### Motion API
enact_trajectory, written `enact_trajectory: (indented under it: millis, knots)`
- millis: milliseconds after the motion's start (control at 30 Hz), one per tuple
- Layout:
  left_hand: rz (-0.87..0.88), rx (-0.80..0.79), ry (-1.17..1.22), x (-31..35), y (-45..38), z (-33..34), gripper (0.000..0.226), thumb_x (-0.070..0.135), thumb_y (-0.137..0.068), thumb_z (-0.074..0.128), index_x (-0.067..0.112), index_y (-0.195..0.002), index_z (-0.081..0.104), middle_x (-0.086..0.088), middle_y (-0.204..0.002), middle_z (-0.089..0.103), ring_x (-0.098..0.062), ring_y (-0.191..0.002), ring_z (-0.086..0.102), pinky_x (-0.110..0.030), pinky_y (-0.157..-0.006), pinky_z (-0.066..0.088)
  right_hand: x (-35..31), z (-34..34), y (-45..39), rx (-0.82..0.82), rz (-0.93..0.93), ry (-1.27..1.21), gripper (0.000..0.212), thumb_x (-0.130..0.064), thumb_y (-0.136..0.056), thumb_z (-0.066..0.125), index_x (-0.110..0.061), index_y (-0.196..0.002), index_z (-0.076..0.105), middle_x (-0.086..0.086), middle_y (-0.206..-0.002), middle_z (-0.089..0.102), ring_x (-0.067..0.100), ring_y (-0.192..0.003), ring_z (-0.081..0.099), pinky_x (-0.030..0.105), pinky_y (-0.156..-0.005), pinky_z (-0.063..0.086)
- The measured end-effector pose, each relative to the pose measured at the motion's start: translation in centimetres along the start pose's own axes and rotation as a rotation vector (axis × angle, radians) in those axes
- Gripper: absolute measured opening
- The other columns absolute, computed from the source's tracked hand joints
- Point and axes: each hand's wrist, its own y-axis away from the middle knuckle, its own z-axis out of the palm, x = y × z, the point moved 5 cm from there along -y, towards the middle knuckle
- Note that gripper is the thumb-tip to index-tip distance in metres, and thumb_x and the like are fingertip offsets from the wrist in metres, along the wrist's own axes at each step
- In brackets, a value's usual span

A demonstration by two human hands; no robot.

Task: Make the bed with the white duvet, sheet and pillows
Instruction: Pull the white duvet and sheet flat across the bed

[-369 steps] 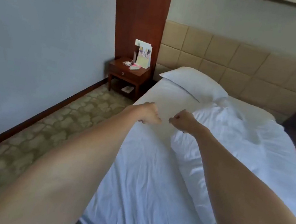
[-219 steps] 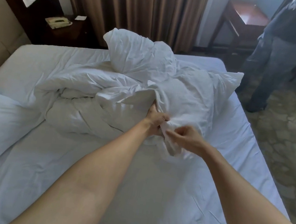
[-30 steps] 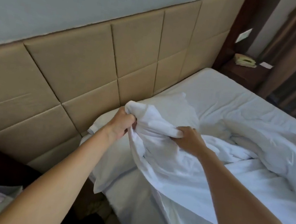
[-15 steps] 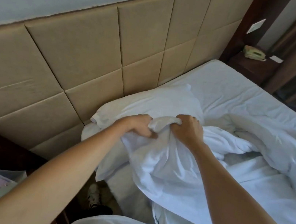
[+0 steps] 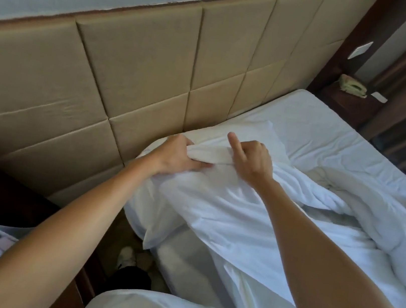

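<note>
Left hand, right hand grip soft crumpled duvet edge, seemingly over pillow.

matt creased cloth duvet; smooth padded headboard

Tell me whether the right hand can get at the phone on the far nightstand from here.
Probably not. The right hand grips the duvet edge by the pillow, while the phone sits beyond the bed's far corner, seemingly past arm's length.

White duvet, tan headboard
</note>
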Motion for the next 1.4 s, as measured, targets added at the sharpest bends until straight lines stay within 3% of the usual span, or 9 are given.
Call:
enact_trajectory:
  millis: [133, 333, 467, 633, 733, 867, 1067, 1200, 1400]
  knots:
    - [-0.030, 0.148, 0.045, -3.9, 1.5, -7.6, 0.039, 0.048, -0.067, 0.085, 0.014, -0.064, 0.067, 0.000, -0.065, 0.069, -0.008, -0.057, 0.058, -0.024, -0.053, 0.043, -7.6, 4.4, -3.7, 0.029, -0.046, -0.023, 0.069, -0.058, -0.096, 0.036, -0.011, -0.045, 0.032, 0.005, -0.045, 0.041, 0.032, -0.056, 0.050, 0.035, -0.054, 0.037]
    - [-0.119, 0.417, 0.018, -10.4, 3.9, -19.4, 0.029, 0.045, -0.074, 0.081, 0.023, -0.065, 0.064, 0.006, -0.065, 0.065, -0.006, -0.057, 0.059, -0.022, -0.048, 0.040, -20.9, 11.6, -9.1, 0.098, -0.136, -0.052, 0.068, -0.054, -0.096, 0.037, -0.008, -0.046, 0.032, 0.008, -0.048, 0.037, 0.038, -0.058, 0.050, 0.033, -0.057, 0.032]
    - [-0.124, 0.543, -0.045, -14.0, 3.4, -22.4, 0.036, 0.052, -0.076, 0.075, 0.017, -0.072, 0.068, 0.000, -0.068, 0.067, -0.021, -0.064, 0.065, -0.037, -0.056, 0.049, -23.9, 14.4, -11.0, 0.129, -0.184, -0.013, 0.064, -0.049, -0.095, 0.037, -0.006, -0.048, 0.032, 0.005, -0.044, 0.035, 0.035, -0.051, 0.047, 0.032, -0.052, 0.027]
    - [-0.194, 0.446, -0.307, -18.7, 0.0, -18.9, 0.029, 0.045, -0.089, 0.061, 0.017, -0.083, 0.062, -0.004, -0.076, 0.065, -0.032, -0.075, 0.062, -0.039, -0.064, 0.049, -20.1, 18.9, -11.7, -0.169, -0.090, 0.093, 0.055, -0.043, -0.098, 0.039, -0.011, -0.053, 0.042, 0.002, -0.051, 0.042, 0.022, -0.048, 0.042, 0.030, -0.051, 0.027]
    - [-0.298, 0.276, -0.412, -22.3, -1.6, -16.1, 0.017, 0.027, -0.093, 0.059, 0.017, -0.106, 0.061, -0.012, -0.107, 0.066, -0.037, -0.103, 0.060, -0.047, -0.084, 0.049, -16.8, 20.9, -10.9, -0.394, -0.042, 0.118, 0.032, -0.027, -0.096, 0.042, -0.012, -0.070, 0.053, 0.007, -0.073, 0.057, 0.027, -0.066, 0.051, 0.033, -0.061, 0.041]
    - [-0.441, 0.103, -0.306, -24.8, -2.5, -12.6, 0.050, 0.008, -0.094, 0.049, 0.018, -0.143, 0.042, -0.012, -0.146, 0.044, -0.031, -0.135, 0.041, -0.046, -0.108, 0.038, -11.7, 20.2, -9.2, -0.508, 0.040, 0.111, 0.022, -0.024, -0.092, 0.047, -0.014, -0.098, 0.065, 0.006, -0.101, 0.063, 0.027, -0.093, 0.057, 0.033, -0.079, 0.049]
    - [-0.356, -0.030, -0.249, -19.8, -4.8, -6.0, 0.007, 0.024, -0.087, 0.054, 0.025, -0.092, 0.059, -0.006, -0.108, 0.064, -0.032, -0.105, 0.061, -0.044, -0.091, 0.050, -2.5, 15.4, -5.4, -0.541, 0.240, 0.068, 0.020, -0.023, -0.091, 0.045, -0.018, -0.092, 0.064, 0.007, -0.103, 0.065, 0.024, -0.090, 0.057, 0.029, -0.073, 0.043]
    - [-0.249, -0.094, -0.333, -13.6, -5.5, -0.7, 0.012, 0.020, -0.087, 0.054, 0.022, -0.098, 0.060, -0.005, -0.114, 0.064, -0.027, -0.106, 0.059, -0.037, -0.091, 0.049, 2.8, 10.6, -2.5, -0.478, 0.296, 0.043, 0.022, -0.021, -0.091, 0.049, -0.012, -0.098, 0.068, 0.006, -0.093, 0.064, 0.024, -0.087, 0.060, 0.026, -0.071, 0.043]
    - [-0.125, -0.188, -0.396, -5.1, -5.4, 8.0, 0.010, 0.020, -0.093, 0.050, 0.021, -0.098, 0.059, -0.002, -0.108, 0.061, -0.027, -0.099, 0.057, -0.040, -0.093, 0.045, 11.9, 3.7, 2.9, -0.367, 0.401, 0.024, 0.015, -0.022, -0.091, 0.050, -0.023, -0.090, 0.064, 0.002, -0.094, 0.061, 0.020, -0.090, 0.054, 0.026, -0.073, 0.042]
